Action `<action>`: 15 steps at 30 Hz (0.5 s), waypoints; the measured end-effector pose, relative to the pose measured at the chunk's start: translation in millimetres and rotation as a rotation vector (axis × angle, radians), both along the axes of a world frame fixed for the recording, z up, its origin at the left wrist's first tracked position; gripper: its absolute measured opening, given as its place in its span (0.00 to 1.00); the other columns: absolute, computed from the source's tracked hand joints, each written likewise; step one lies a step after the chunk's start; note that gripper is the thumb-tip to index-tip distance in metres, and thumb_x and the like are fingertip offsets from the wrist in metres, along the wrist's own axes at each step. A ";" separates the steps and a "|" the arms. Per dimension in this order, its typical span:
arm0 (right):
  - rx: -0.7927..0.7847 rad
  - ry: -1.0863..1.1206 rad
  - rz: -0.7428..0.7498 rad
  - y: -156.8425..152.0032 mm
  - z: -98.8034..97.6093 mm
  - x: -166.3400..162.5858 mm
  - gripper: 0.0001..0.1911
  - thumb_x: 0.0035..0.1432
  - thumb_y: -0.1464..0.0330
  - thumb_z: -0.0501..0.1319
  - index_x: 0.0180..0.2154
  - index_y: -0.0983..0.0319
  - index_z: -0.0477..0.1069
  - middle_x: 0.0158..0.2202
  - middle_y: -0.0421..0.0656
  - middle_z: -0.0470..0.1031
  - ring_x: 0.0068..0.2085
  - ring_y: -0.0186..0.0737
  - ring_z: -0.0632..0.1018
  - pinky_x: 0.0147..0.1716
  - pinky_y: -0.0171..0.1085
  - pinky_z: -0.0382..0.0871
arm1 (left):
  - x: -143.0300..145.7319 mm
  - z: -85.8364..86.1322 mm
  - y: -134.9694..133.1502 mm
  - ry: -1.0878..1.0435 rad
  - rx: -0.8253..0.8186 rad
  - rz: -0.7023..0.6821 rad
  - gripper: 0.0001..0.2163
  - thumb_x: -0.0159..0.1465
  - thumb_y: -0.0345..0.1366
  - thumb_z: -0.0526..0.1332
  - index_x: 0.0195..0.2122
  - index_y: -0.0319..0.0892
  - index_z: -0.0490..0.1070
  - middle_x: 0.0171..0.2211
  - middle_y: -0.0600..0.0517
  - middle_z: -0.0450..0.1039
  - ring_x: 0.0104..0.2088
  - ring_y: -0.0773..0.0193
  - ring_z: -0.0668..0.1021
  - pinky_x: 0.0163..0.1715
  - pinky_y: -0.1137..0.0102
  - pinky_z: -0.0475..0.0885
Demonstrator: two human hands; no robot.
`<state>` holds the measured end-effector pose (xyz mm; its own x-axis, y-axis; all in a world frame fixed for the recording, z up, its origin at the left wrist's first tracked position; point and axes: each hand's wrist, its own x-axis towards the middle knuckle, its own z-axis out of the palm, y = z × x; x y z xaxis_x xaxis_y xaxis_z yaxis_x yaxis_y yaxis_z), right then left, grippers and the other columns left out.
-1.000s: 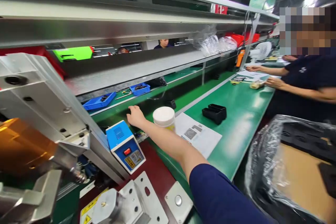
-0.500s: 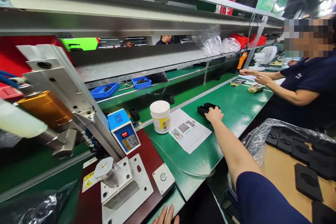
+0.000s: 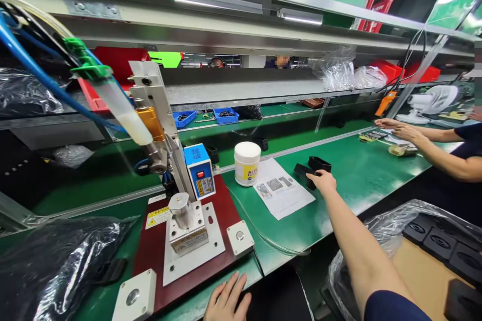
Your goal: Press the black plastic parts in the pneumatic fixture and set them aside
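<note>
My right hand [image 3: 322, 182] reaches out over the green bench and closes on a black plastic part [image 3: 303, 173]; a second black part [image 3: 320, 163] stands just behind it. My left hand [image 3: 227, 302] rests flat, fingers apart, on the bench's front edge in front of the dark red press base [image 3: 148, 248]. A white jar [image 3: 247, 163] and a printed sheet [image 3: 283, 188] lie between the press and the black parts.
A press [image 3: 188, 220] with a blue control box [image 3: 199, 170] and a glue syringe [image 3: 124, 113] stands at centre left. A black plastic bag [image 3: 56, 261] lies at left. A box of black parts [image 3: 437, 243] sits at lower right. A co-worker's hands [image 3: 399, 130] work at the far right.
My right hand went from the conveyor behind the jar to the black parts on the right. My left hand came into view at the bench edge. The view swung left.
</note>
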<state>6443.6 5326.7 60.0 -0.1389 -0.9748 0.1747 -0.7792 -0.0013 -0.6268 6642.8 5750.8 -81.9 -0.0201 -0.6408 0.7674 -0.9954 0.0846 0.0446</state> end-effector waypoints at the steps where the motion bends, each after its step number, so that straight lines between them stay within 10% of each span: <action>1: -0.014 -0.027 0.016 12.2 5.8 -2.3 0.19 0.46 0.58 0.67 0.37 0.65 0.76 0.29 0.48 0.75 0.31 0.47 0.76 0.31 0.42 0.70 | 0.0 4.1 2.1 0.046 0.026 -0.028 0.09 0.58 0.27 0.59 0.35 0.49 0.74 0.47 0.54 0.78 0.47 0.60 0.79 0.45 0.68 0.72; 8: -0.399 -0.525 0.637 199.2 62.7 12.2 0.17 0.49 0.58 0.69 0.37 0.62 0.73 0.31 0.43 0.74 0.30 0.39 0.75 0.29 0.37 0.71 | 4.3 80.7 11.2 0.616 0.050 -0.529 0.19 0.63 0.29 0.58 0.55 0.46 0.64 0.42 0.47 0.77 0.42 0.63 0.80 0.42 0.73 0.76; 15: -0.914 -0.426 1.133 367.2 46.9 126.3 0.25 0.54 0.72 0.65 0.54 0.57 0.68 0.49 0.51 0.70 0.47 0.47 0.74 0.41 0.44 0.75 | 2.3 164.7 33.4 1.578 -0.175 -0.486 0.35 0.58 0.54 0.64 0.63 0.46 0.56 0.58 0.42 0.65 0.58 0.51 0.70 0.58 0.62 0.68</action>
<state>6570.0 5693.9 106.9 0.3924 -0.1812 0.9018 0.1331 -0.9589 -0.2506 6645.2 5784.3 82.8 0.6372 -0.7169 0.2830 0.1359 0.4660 0.8743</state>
